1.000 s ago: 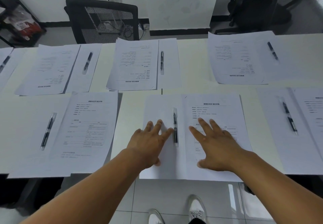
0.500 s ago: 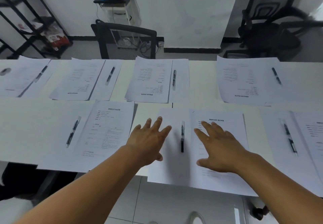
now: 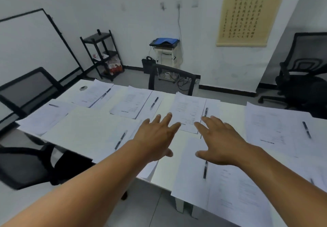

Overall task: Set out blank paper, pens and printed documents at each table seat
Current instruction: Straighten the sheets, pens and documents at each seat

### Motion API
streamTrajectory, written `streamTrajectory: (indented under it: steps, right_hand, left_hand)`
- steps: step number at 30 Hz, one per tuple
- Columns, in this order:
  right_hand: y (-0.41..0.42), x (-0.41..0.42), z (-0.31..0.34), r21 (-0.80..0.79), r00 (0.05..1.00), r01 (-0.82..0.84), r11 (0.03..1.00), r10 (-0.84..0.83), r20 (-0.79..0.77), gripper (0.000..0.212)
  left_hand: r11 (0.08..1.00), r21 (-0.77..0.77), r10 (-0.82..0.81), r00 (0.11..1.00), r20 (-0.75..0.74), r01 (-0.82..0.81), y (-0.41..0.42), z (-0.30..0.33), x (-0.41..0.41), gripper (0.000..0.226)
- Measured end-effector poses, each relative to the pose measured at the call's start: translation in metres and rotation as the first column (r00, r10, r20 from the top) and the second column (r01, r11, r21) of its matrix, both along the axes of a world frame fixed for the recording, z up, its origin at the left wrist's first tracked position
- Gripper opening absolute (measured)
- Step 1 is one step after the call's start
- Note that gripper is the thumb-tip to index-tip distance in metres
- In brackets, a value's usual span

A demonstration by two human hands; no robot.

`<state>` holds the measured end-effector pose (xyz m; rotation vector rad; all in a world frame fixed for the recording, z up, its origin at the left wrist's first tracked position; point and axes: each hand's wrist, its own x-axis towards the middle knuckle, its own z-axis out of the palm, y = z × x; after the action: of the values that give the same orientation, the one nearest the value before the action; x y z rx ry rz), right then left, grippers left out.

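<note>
White paper covers most of the pale tabletop (image 3: 166,177), set out seat by seat; both bare forearms reach in from six o'clock, palms down, backs of the hands toward the camera; the left hand (image 3: 155,138) hangs with its grip spread, fingers straight and fanned toward twelve o'clock, thumb tucked low on its inner side, holding nothing; the right hand (image 3: 221,141) mirrors it, grip spread, fingers pointing toward eleven o'clock, thumb splayed toward nine o'clock, also holding nothing; whether either palm touches the sheets I cannot tell; at the nearest seat a blank sheet (image 3: 189,173) lies under the right hand's thumb side and overhangs the near edge; a black pen (image 3: 205,170) lies on it lengthwise, its upper end hidden by the right hand; a printed document (image 3: 237,196) lies just beside it toward three o'clock; past the fingertips, at twelve o'clock, the opposite seat has another printed page (image 3: 187,111) with a pen (image 3: 205,111) just beside it; toward nine o'clock a near-side set carries a pen (image 3: 120,140); further sets with pens run along the far edge and toward three o'clock; a black mesh chair (image 3: 171,81) stands behind the far edge; a yellowish calligraphy scroll (image 3: 246,12) hangs on the wall at one o'clock; motion blur softens the print.
</note>
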<state>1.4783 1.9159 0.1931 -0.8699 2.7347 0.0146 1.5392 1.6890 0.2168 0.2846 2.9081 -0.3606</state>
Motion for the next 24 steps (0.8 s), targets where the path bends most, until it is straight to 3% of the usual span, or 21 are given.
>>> streamTrajectory:
  steps: [8,13,18,24]
  right_hand:
    - [-0.049,0.018,0.035,0.018,0.997,-0.069,0.997,0.069,-0.038,0.103]
    - [-0.101,0.035,0.049,0.032,0.994,-0.096,0.995,0.097,-0.045,0.103]
    - [-0.157,0.051,0.058,0.045,0.997,-0.057,0.997,0.060,-0.057,0.103]
    - [-0.228,0.077,0.061,0.068,0.997,0.036,0.997,-0.031,-0.073,0.105]
  left_hand:
    - [0.999,-0.036,0.031,0.996,0.089,-0.028,-0.036,0.010,0.047,0.109]
    - [0.999,-0.019,0.050,0.997,0.054,-0.049,-0.094,0.020,0.065,0.108]
    - [0.998,0.008,0.059,0.997,0.040,-0.060,-0.156,0.032,0.072,0.107]
    - [0.999,0.030,-0.037,0.999,-0.002,0.037,-0.234,0.036,0.083,0.103]
